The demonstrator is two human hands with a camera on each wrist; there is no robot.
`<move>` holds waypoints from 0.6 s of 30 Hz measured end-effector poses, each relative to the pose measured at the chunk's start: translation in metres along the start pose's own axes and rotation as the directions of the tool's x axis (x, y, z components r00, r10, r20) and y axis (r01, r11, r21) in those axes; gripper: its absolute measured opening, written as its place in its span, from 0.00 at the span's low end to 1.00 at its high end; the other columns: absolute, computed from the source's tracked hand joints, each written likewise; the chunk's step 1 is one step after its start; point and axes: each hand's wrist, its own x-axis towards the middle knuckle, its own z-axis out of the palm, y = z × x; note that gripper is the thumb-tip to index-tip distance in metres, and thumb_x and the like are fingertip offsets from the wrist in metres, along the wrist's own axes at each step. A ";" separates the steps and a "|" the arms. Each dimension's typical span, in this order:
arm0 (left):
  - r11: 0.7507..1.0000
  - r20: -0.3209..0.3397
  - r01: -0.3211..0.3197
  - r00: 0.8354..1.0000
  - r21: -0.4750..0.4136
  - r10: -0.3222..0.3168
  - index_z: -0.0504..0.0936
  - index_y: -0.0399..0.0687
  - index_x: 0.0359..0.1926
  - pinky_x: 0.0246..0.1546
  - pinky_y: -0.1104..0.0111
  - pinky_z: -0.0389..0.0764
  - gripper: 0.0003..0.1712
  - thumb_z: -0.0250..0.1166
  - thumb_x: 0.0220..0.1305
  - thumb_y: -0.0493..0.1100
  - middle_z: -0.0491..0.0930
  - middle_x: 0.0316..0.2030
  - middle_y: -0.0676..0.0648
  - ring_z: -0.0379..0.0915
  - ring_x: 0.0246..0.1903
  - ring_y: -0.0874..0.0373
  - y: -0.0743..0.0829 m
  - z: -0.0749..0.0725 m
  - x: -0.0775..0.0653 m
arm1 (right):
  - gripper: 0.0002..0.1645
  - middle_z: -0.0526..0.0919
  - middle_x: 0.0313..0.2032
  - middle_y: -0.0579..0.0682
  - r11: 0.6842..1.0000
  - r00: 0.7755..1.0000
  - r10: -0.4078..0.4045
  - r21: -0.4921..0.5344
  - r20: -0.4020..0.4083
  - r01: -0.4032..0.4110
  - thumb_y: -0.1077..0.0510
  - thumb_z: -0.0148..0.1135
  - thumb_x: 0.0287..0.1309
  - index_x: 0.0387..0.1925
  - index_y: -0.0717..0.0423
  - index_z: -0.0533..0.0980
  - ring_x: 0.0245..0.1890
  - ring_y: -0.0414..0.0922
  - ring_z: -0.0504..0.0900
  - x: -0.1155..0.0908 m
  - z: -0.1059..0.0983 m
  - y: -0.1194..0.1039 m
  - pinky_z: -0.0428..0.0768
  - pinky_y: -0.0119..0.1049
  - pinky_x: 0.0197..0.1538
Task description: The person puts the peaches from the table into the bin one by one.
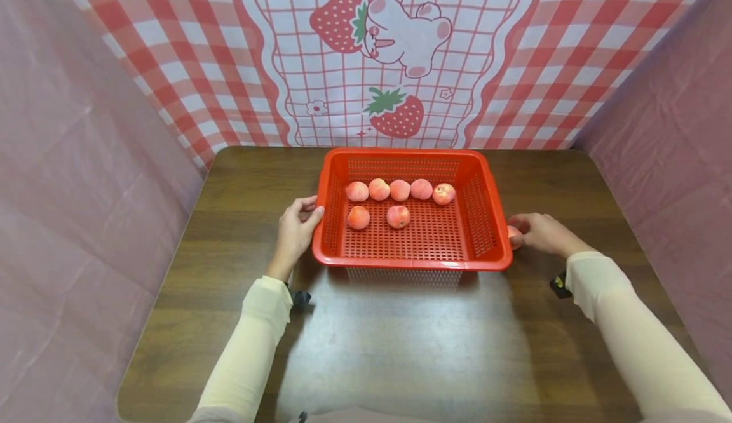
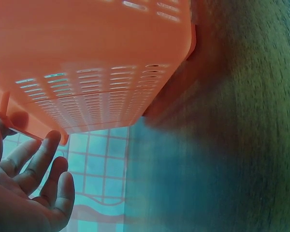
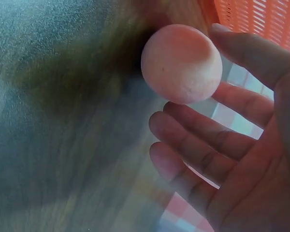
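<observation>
A red plastic basket (image 1: pixel 400 263) with slotted walls stands on the table. Inside it lie several peaches, with a row along the back and two in front: one front peach (image 1: pixel 358 218) at the left, another (image 1: pixel 398 216) near the middle. My left hand (image 1: pixel 296 232) holds the basket's left rim, thumb on top and fingers at the outer side; the fingers (image 2: pixel 65 191) show below the rim in the left wrist view. Outside the right wall, my right hand (image 1: pixel 546 232) holds a peach (image 3: pixel 181 65) by thumb and index finger. Its other fingers are spread loosely, and the index fingertip is hidden behind the peach.
The brown wooden table (image 1: pixel 400 347) extends around the basket. A red-and-white checked cloth (image 1: pixel 189 48) with strawberries hangs behind it, and pink cloth (image 1: pixel 74 188) hangs at both sides. A dark device (image 1: pixel 560 285) sits by my right wrist.
</observation>
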 end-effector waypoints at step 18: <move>1.000 -0.010 -0.008 1.000 0.004 0.009 0.79 0.36 0.55 0.51 0.53 0.81 0.20 0.65 0.64 0.40 0.82 0.47 0.33 0.82 0.44 0.38 0.000 0.000 -0.001 | 0.26 0.85 0.40 0.64 1.000 0.999 -0.001 -0.006 -0.052 0.001 0.61 0.62 0.53 0.53 0.72 0.75 0.39 0.55 0.82 0.001 0.013 -0.001 0.78 0.54 0.46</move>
